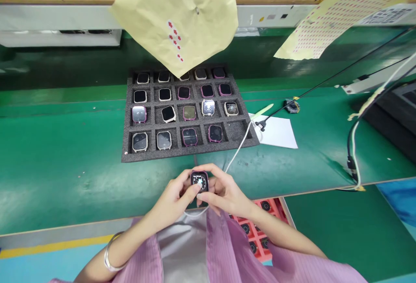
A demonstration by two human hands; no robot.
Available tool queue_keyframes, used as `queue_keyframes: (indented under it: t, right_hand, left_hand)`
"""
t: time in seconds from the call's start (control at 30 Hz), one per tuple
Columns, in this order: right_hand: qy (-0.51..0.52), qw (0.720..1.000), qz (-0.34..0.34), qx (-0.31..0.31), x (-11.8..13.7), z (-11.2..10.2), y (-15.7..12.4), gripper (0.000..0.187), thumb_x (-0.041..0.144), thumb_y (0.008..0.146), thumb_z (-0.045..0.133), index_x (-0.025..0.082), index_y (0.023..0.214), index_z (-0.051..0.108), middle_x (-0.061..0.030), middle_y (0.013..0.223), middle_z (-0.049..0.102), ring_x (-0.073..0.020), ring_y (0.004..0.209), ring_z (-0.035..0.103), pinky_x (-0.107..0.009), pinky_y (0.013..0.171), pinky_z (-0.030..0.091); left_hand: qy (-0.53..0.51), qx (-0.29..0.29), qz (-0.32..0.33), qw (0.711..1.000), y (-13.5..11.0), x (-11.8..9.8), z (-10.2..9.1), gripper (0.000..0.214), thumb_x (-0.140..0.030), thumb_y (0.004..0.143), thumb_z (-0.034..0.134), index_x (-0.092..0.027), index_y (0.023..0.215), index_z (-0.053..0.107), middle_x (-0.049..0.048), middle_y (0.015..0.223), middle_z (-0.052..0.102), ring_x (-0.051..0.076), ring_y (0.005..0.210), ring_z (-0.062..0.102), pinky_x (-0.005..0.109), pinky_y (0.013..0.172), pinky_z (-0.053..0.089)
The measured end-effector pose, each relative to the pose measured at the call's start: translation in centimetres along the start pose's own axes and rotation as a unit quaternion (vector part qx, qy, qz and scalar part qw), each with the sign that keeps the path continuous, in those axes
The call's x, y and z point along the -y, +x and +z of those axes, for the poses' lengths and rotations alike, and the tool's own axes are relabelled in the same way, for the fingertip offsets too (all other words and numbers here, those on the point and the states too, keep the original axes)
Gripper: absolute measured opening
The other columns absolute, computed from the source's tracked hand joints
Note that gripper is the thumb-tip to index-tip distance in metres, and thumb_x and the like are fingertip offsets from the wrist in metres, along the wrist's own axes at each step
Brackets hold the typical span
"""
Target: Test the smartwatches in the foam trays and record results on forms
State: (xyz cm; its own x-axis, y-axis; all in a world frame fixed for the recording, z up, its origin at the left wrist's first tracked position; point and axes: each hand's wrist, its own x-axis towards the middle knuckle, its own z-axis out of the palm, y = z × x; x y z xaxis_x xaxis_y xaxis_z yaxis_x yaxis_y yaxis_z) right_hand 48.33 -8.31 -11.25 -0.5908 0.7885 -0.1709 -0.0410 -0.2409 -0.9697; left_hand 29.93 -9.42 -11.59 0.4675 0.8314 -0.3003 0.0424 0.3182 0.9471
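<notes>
A small square smartwatch body [199, 180] with a lit screen and pink rim sits between both my hands, just above the near edge of the green bench. My left hand [177, 194] is closed round its left side, thumb on the screen. My right hand [224, 192] is closed round its right side. A white cable [238, 148] runs from the watch toward the back right. Behind it lies a dark foam tray [126, 146] with several watch bodies in its pockets; the near-right pocket [234, 130] is empty.
A yellow paper sheet [177, 14] with red stickers hangs above the tray, another sticker sheet [328, 23] at the right. White paper [279, 133], green tweezers [261, 112] and black cables [351, 144] lie to the right. A red tray [260, 231] of parts sits below the bench.
</notes>
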Motion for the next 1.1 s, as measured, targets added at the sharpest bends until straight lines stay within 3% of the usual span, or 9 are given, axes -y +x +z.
queue_keyframes:
  t: [0.1, 0.23, 0.33, 0.57, 0.77, 0.87, 0.93, 1.1]
  right_hand:
    - [-0.173, 0.984, -0.030, -0.011, 0.8, -0.8, 0.1, 0.050, 0.028, 0.084, 0.070, 0.022, 0.127, 0.046, 0.0032, 0.074, 0.062, -0.0099, 0.052, 0.057, -0.020, 0.050, 0.050]
    - [-0.411, 0.904, -0.104, -0.053, 1.6, -1.4, 0.0, 0.048, 0.027, 0.085, 0.067, 0.020, 0.130, 0.051, -0.0082, 0.101, 0.060, -0.0197, 0.080, 0.062, -0.033, 0.068, 0.055]
    - [-0.489, 0.861, -0.129, -0.049, 1.8, -1.5, 0.1, 0.045, 0.026, 0.087, 0.063, 0.016, 0.129, 0.052, -0.0148, 0.114, 0.053, -0.0276, 0.102, 0.057, -0.041, 0.078, 0.055]
    - [-0.417, 0.896, -0.150, -0.021, 1.7, -1.5, 0.3, 0.050, 0.030, 0.087, 0.066, 0.019, 0.133, 0.049, -0.0106, 0.113, 0.053, -0.0217, 0.101, 0.057, -0.035, 0.084, 0.053]
    - [-0.413, 0.897, -0.152, -0.031, 2.4, -1.2, 0.3, 0.049, 0.034, 0.088, 0.065, 0.019, 0.132, 0.051, -0.0122, 0.113, 0.055, -0.0240, 0.102, 0.056, -0.038, 0.084, 0.052]
    - [-0.314, 0.937, -0.152, 0.013, 2.9, -1.6, 0.6, 0.051, 0.034, 0.087, 0.067, 0.021, 0.134, 0.051, -0.0096, 0.111, 0.056, -0.0205, 0.098, 0.058, -0.034, 0.084, 0.051]
    - [-0.223, 0.960, -0.166, 0.036, 2.8, -1.9, 0.8, 0.042, 0.036, 0.090, 0.064, 0.022, 0.130, 0.057, -0.0081, 0.105, 0.057, -0.0182, 0.093, 0.058, -0.033, 0.081, 0.050]
    - [-0.053, 0.973, -0.223, 0.027, 1.6, -1.5, 1.5, 0.032, 0.041, 0.084, 0.069, 0.024, 0.111, 0.071, -0.0053, 0.088, 0.058, -0.0155, 0.079, 0.057, -0.029, 0.070, 0.049]
  left_hand:
    - [0.011, -0.002, 0.000, 1.000, 0.0, 0.0, -0.2, 0.032, -0.042, 0.093, 0.047, -0.014, 0.101, 0.060, 0.0043, 0.087, 0.064, 0.017, 0.080, 0.056, 0.026, 0.072, 0.045]
    - [0.044, -0.011, -0.007, 0.999, -0.2, -0.1, -0.1, 0.029, -0.043, 0.090, 0.054, -0.014, 0.092, 0.059, 0.0049, 0.092, 0.063, 0.016, 0.081, 0.054, 0.026, 0.075, 0.044]
    - [0.058, -0.019, -0.020, 0.998, -0.4, -0.1, 0.1, 0.030, -0.044, 0.088, 0.057, -0.014, 0.087, 0.057, 0.0033, 0.087, 0.060, 0.013, 0.073, 0.050, 0.024, 0.068, 0.043]
    - [-0.008, -0.003, -0.010, 1.000, -0.2, -0.1, -0.2, 0.033, -0.043, 0.091, 0.051, -0.013, 0.096, 0.061, 0.0046, 0.088, 0.061, 0.017, 0.083, 0.054, 0.026, 0.075, 0.044]
    - [-0.048, -0.003, -0.008, 0.999, -0.3, -0.1, -0.2, 0.033, -0.044, 0.091, 0.053, -0.013, 0.096, 0.063, 0.0055, 0.090, 0.063, 0.018, 0.085, 0.056, 0.026, 0.077, 0.045]
    - [-0.059, -0.013, 0.012, 0.998, -0.8, -0.5, -0.2, 0.034, -0.044, 0.091, 0.053, -0.014, 0.103, 0.063, 0.0065, 0.094, 0.064, 0.018, 0.085, 0.056, 0.027, 0.077, 0.046]
    - [-0.067, -0.001, 0.016, 0.998, -1.2, -0.7, -0.3, 0.036, -0.046, 0.090, 0.054, -0.014, 0.101, 0.065, 0.0055, 0.086, 0.063, 0.016, 0.076, 0.055, 0.025, 0.070, 0.045]
    - [-0.145, 0.065, 0.004, 0.987, -1.7, -0.8, 0.1, 0.045, -0.056, 0.083, 0.059, -0.012, 0.093, 0.069, 0.0035, 0.072, 0.058, 0.012, 0.060, 0.047, 0.023, 0.059, 0.042]
